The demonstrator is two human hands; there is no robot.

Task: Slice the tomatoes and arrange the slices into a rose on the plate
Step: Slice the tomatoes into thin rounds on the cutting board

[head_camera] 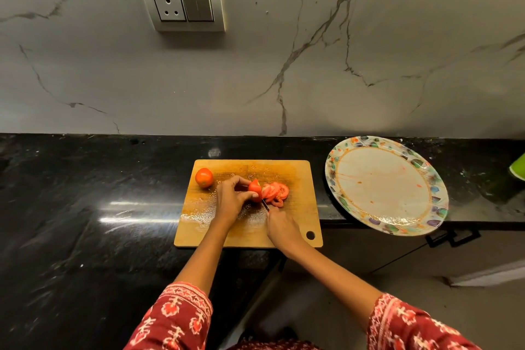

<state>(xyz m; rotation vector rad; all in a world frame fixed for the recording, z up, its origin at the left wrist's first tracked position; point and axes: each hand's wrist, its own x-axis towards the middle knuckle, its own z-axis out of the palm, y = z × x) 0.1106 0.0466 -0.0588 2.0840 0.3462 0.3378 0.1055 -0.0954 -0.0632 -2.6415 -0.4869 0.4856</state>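
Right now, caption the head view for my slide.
Left hand steadies a tomato while right hand slices it.

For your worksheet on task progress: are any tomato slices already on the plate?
No, the plate holds only juice smears; the slices lie on the cutting board.

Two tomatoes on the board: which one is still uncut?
The whole tomato at the board's far left corner, untouched. The other tomato is held by the left hand, with slices fanned beside it.

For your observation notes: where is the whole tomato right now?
The whole tomato sits in the cutting board's far-left corner, left of the left hand.
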